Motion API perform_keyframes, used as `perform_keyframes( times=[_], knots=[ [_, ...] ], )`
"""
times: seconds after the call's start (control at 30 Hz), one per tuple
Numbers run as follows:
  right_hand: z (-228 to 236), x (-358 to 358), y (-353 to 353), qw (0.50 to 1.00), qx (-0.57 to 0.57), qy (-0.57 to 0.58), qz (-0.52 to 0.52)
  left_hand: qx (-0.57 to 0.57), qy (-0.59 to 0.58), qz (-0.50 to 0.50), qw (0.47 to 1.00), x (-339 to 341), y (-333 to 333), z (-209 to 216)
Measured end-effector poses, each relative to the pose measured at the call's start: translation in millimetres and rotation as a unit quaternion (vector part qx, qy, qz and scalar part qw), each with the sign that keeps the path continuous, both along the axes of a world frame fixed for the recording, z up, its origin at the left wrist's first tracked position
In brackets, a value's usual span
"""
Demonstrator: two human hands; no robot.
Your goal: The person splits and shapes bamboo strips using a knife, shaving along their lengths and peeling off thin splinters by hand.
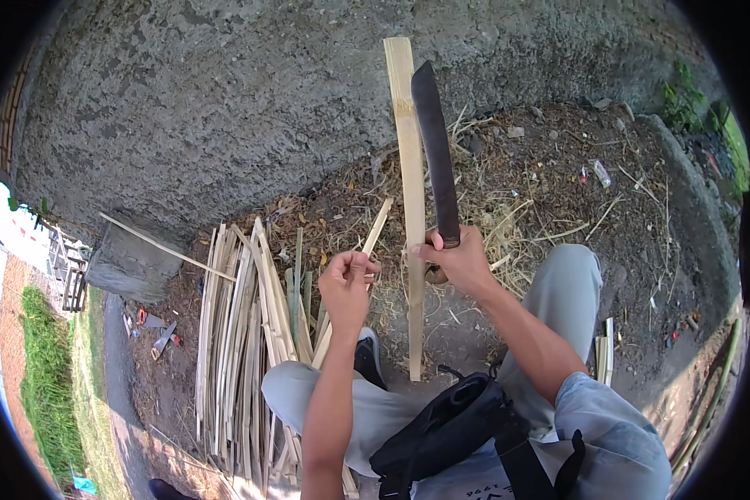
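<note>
My right hand (461,260) is closed round the handle of a machete (436,142), whose dark blade points up and away from me. The same hand's thumb rests against a long pale split-bamboo slat (410,192), which stands close along the left of the blade. The slat's far end reaches in front of the wall, and its near end hangs between my knees. To the left of the slat my left hand (346,279) is raised with its fingers curled and pinched; what they hold, if anything, is too small to make out. Behind it lies another bamboo strip (378,225).
A pile of split bamboo strips (233,350) lies left of my knee. A rough grey wall (225,108) stands ahead, with a concrete block (133,267) at its left. A handsaw (164,340) lies on the ground. Shavings (508,225) and a plastic bottle (602,173) lie to the right.
</note>
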State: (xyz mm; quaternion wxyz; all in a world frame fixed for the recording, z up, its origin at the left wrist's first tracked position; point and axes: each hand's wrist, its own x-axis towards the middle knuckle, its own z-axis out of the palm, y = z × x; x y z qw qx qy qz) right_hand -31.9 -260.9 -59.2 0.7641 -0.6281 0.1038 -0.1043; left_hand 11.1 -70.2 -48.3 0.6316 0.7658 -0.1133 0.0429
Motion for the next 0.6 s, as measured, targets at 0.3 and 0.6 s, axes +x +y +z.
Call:
perform_keyframes(
  times=[0.3, 0.6],
  knots=[
    [1.0, 4.1, -20.8, 0.998, 0.025, -0.034, -0.046, 0.077, 0.028, -0.005, 0.997, 29.0, 21.6, -26.3],
    [2.2, 3.1, -17.2, 1.0, 0.006, -0.01, 0.003, 0.17, 0.036, -0.131, 0.976, 17.9, -24.9, -20.5]
  ],
)
